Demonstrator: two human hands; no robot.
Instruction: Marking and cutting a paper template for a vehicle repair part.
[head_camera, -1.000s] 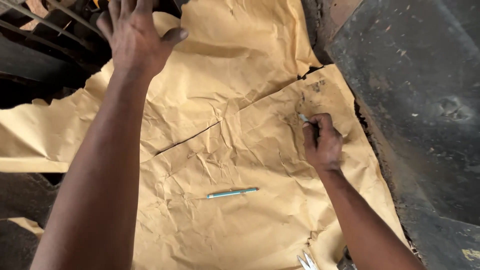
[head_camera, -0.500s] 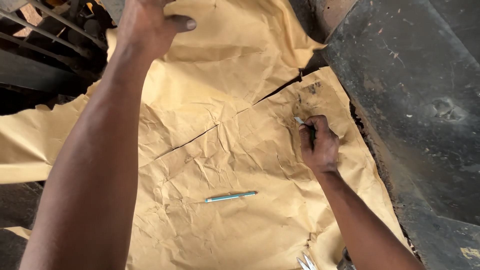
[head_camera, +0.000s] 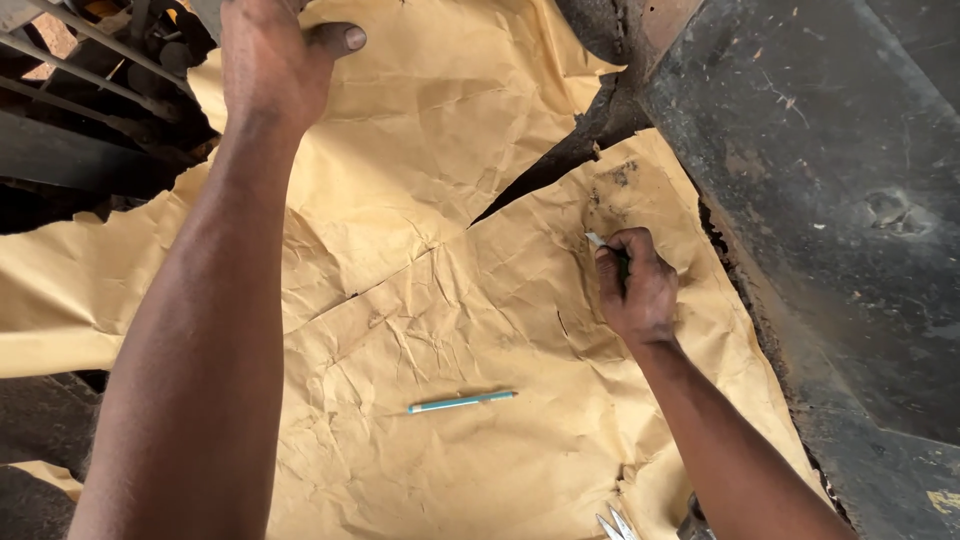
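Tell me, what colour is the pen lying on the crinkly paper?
The pen is light blue-green, seen best in the head view, lying on tan paper.

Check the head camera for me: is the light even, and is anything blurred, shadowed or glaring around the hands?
Head view: soft, even daylight on the brown paper, no glare. The creases and the teal pen read sharp, the pen casting only a thin shadow. The left hand at the top edge and its forearm sit close to the lens, slightly soft. The right hand is clear, but the small tool in it is too small to identify.
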